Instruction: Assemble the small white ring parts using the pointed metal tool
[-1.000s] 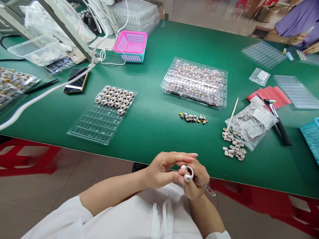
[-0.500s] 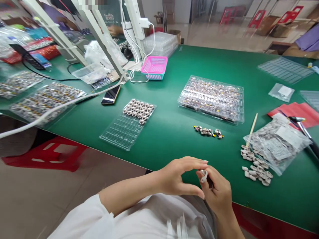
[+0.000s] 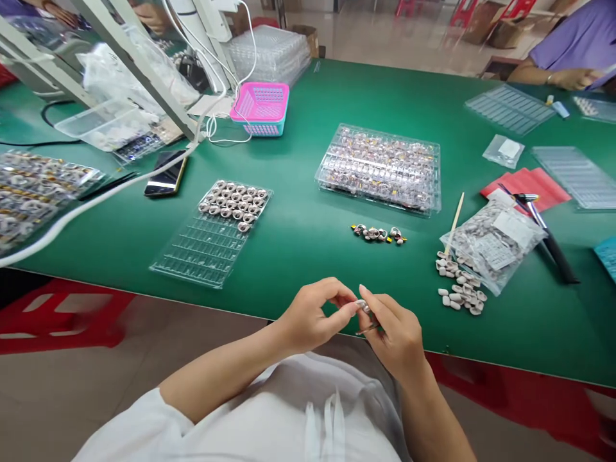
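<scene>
Close to the table's front edge, my left hand and my right hand meet around a small beige loop-shaped piece. My left thumb and forefinger pinch its left side, while the right fingers grip it from the other side. A thin, shiny strip, perhaps a metal tool, pokes out below my right fingers; its kind is unclear. Beyond the hands lies a short row of loop pieces with yellow tabs. To the right are loose beige shells. On the left, a clear tray holds similar loops in its far part.
A stack of filled clear trays stands behind the row. Rightward are a bag of shells, a wooden stick, a black-handled tool and red sheets. A phone and pink basket sit leftward. A co-worker's purple sleeve shows at upper right.
My left thumb and forefinger, spread apart before, have closed onto the beige piece in my right hand. The camera view has shifted to the right, showing more of the co-worker.
</scene>
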The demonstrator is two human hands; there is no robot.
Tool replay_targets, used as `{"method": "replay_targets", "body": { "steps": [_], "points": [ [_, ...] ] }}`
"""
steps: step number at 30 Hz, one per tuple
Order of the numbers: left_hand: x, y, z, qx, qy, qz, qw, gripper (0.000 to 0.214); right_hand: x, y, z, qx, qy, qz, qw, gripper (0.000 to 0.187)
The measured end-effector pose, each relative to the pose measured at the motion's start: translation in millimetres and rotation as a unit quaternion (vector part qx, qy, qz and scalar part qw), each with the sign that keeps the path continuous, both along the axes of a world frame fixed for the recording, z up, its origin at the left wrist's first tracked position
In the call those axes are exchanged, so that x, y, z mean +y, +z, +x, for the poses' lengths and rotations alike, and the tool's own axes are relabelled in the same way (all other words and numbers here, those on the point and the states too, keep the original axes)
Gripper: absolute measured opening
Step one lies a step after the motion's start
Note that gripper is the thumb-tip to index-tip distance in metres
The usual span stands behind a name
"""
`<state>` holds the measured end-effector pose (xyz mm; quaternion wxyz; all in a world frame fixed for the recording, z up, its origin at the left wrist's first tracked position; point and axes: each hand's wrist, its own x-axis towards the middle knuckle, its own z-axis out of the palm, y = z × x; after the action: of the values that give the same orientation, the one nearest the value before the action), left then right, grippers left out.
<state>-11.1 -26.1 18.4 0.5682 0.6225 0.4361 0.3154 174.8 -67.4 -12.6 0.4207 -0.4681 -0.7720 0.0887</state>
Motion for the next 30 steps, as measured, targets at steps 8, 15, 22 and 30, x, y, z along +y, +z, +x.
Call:
{"method": "replay_targets", "body": {
  "steps": [8,15,22,30],
  "points": [
    [14.2,-11.5,0.7,-0.215,-0.033,-0.4,0.89,0.03,-1.0,0.4,-3.2,0.063,0.064,-0.014,0.996,0.057],
    [11.1,-23.2,3.3,-0.243,-0.072,-0.476,0.842,0.027,-0.4,-3.8,-9.3,0.089,0.061,0.011,0.994,0.046],
    [8.1,-29.1,1.4,-0.244,-0.097,-0.5,0.825,0.026,-4.8,-11.5,-10.7,0.079,0.037,0.059,0.994,0.04],
    [7.4,-33.9,-3.5,-0.25,-0.093,-0.479,0.836,0.034,-4.3,-10.9,-12.7,0.148,0.104,-0.021,0.983,0.049]
  ]
}}
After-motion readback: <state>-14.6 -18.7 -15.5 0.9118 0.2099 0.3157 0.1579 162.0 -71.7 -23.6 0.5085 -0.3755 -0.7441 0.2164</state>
